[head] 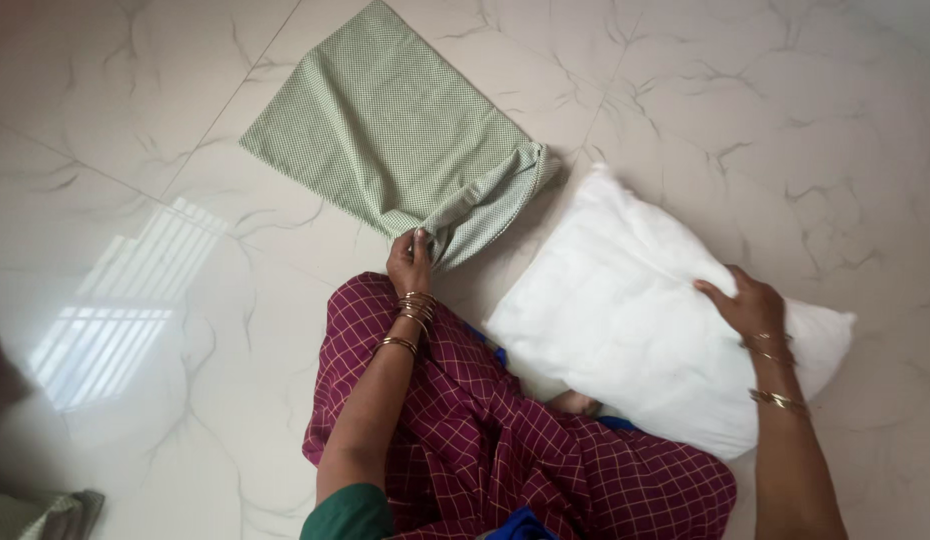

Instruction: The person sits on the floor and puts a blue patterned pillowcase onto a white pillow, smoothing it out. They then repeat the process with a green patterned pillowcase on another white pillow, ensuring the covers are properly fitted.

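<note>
**Pillow and cover on a marble floor**

White marble floor tiles with grey veins (785, 120) fill the head view, and window light reflects on the left side. A person sits on the floor in a maroon checked garment (485, 440). The left hand (410, 262) pinches the bunched near corner of a green checked fabric pillow cover (385, 130), which lies flat toward the far side. The right hand (750, 305), fingers spread, presses flat on a white soft pillow (625, 320) at the right, near the knee. Both things look light and soft; the cover is limp and probably best taken at its open edge, the pillow at a corner. Folded grey-green cloth (45, 515) lies near left.
</note>
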